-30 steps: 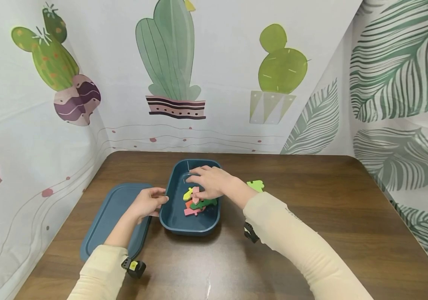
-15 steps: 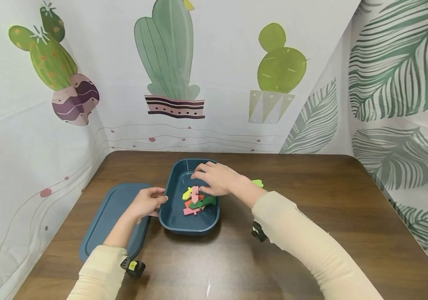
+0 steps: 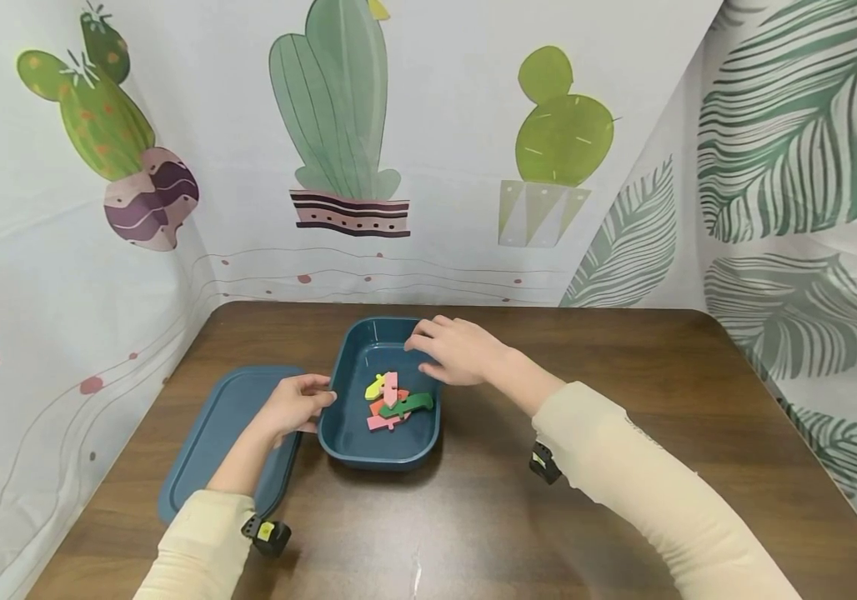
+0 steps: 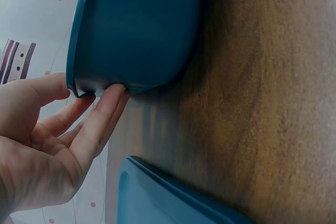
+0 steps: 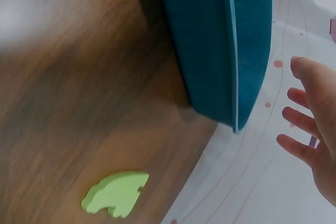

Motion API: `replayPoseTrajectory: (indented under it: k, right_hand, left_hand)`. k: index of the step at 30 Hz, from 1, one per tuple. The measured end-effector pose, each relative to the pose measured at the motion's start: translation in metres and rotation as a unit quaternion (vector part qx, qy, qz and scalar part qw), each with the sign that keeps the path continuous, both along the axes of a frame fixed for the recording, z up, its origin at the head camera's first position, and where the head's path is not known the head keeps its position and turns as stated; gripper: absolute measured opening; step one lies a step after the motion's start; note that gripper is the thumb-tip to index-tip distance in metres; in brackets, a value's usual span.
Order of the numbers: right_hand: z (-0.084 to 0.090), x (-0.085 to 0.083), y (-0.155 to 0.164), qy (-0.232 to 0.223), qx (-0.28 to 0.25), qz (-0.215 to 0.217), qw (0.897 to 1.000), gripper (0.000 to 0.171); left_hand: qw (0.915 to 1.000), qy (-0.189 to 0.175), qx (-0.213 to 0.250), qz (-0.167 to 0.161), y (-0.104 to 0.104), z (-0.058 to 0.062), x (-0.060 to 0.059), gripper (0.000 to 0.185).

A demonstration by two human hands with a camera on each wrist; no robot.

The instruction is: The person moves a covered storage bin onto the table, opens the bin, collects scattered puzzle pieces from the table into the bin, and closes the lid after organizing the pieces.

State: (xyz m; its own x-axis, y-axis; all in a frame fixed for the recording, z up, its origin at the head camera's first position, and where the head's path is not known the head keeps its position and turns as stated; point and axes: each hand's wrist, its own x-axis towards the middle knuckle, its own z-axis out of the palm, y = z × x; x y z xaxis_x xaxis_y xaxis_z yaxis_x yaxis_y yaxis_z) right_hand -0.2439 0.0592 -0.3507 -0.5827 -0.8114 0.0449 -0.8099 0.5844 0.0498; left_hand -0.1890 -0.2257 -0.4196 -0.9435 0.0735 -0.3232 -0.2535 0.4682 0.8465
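Observation:
A deep blue plastic box (image 3: pixel 357 442) stands on the table with several small jigsaw-like pieces heaped inside. Among them are a dark green piece (image 3: pixel 409 405), a pink piece (image 3: pixel 390 388) and a yellow piece (image 3: pixel 374 387). My left hand (image 3: pixel 299 407) grips the box's left rim, thumb at the edge and fingers against the outer wall (image 4: pixel 131 30). Over the box's far right rim hovers my right hand (image 3: pixel 461 352), fingers spread and loosely bent, holding nothing. A light green piece (image 5: pixel 116 194) lies on the table right of the box; in the head view my right arm hides it.
A matching blue lid (image 3: pixel 222 442) lies flat on the wooden table (image 3: pixel 473 533), left of the box and under my left forearm. Behind the table hangs a white cloth (image 3: pixel 458 208) printed with cacti and leaves.
My right hand has drawn back from above the pieces toward the box's right rim, its forearm now covering the light green piece. My left hand and the box stay put.

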Motion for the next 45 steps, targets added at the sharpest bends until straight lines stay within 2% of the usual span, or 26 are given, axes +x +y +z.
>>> replayPoseTrajectory:
  k: [6, 14, 22, 31, 45]
  right_hand:
    - [0.001, -0.003, 0.017, -0.023, -0.012, -0.041, 0.999, 0.044]
    - [-0.004, -0.007, 0.038, -0.021, -0.032, -0.073, 0.997, 0.048]
    - [-0.016, -0.007, 0.056, -0.052, -0.033, -0.114, 0.992, 0.053]
    - [-0.036, -0.009, 0.074, -0.082, -0.029, -0.157, 0.984, 0.057]
    - [-0.058, -0.009, 0.091, -0.108, -0.019, -0.201, 0.973, 0.062]
  left_hand:
    - [1.0000, 0.000, 0.003, -0.002, -0.001, 0.000, 0.000, 0.048]
    - [1.0000, -0.001, 0.002, 0.000, -0.001, 0.000, 0.000, 0.048]
    - [1.0000, -0.006, 0.003, 0.003, 0.001, -0.001, 0.001, 0.047]
    - [0.9999, -0.009, 0.006, 0.006, 0.002, -0.002, 0.002, 0.049]
    - [1.0000, -0.004, 0.004, 0.008, 0.001, -0.001, 0.001, 0.048]
